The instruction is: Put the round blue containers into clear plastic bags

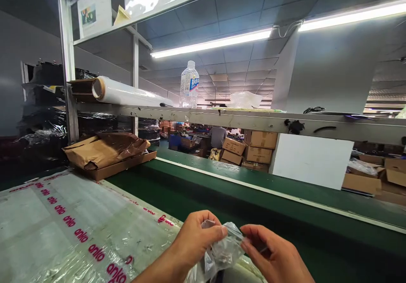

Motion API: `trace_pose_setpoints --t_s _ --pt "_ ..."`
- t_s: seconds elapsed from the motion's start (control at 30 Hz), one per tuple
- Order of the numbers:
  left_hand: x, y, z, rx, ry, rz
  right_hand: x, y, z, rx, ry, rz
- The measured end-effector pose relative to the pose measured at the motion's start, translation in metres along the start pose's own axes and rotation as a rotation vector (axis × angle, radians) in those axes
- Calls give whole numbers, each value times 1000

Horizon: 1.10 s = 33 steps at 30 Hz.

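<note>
Pinching clear plastic bag [222, 251]; both hands [234, 249]

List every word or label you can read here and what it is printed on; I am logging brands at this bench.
"anko", repeated in red along the clear plastic sheets lying at the left.
Water bottle on the shelf: blue label, too small to read.
Posted sheets on the upper frame: blurred, unreadable.
Small clear bag held by the left hand and right hand: no readable text.
</note>
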State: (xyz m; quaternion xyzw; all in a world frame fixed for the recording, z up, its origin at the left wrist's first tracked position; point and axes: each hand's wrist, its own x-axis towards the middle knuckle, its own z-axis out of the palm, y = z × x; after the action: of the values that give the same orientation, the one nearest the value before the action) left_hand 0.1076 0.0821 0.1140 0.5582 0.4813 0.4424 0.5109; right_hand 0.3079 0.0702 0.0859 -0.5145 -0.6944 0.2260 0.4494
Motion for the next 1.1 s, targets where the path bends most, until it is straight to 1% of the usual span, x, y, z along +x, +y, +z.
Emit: trace_pose_setpoints --t_s 0.03,0.07,0.1,0.17,0.2,0.23,0.27,0.3,0.37,0.43,0.5,0.6,0.67,0.77,0.83,0.93,1.1 --pt "0 -1 -1 47 30 27 0 4 1 -57 31 -32" --pt "1 -2 -3 145 73 86 0 7 2 -126 62 -79" --pt "1 -2 -5 297 123 183 1 9 3 -206 91 -147" --pt "2 -1 -9 688 195 429 7 11 3 -389 146 -350" --pt "3 1 -12 878 208 533 12 10 3 -474 173 -462" --pt "6 4 -13 1046 213 602 18 8 2 -544 199 -561" --pt "8 8 -15 1181 217 629 25 6 1 -593 228 -637" --pt "12 12 -16 1281 229 619 32 3 1 -621 254 -684" --pt "21 19 -15 1395 276 550 45 0 5 -598 265 -713" --pt "28 19 -12 1433 313 475 54 4 13 -519 226 -696" --pt "32 9 -10 1441 303 417 54 15 25 -448 164 -657" --pt "27 -15 -10 1433 234 330 42 40 45 -391 75 -585" --pt "21 -29 -13 1400 183 292 30 57 54 -348 22 -505" --pt "11 -38 -17 1353 102 283 15 73 62 -284 -19 -359" --pt "8 -38 -19 1334 62 290 9 77 63 -244 -34 -284" --pt "6 -36 -19 1304 25 307 4 77 63 -185 -58 -217" --pt "4 -39 -20 1284 -19 317 -5 76 62 -42 -179 -119"
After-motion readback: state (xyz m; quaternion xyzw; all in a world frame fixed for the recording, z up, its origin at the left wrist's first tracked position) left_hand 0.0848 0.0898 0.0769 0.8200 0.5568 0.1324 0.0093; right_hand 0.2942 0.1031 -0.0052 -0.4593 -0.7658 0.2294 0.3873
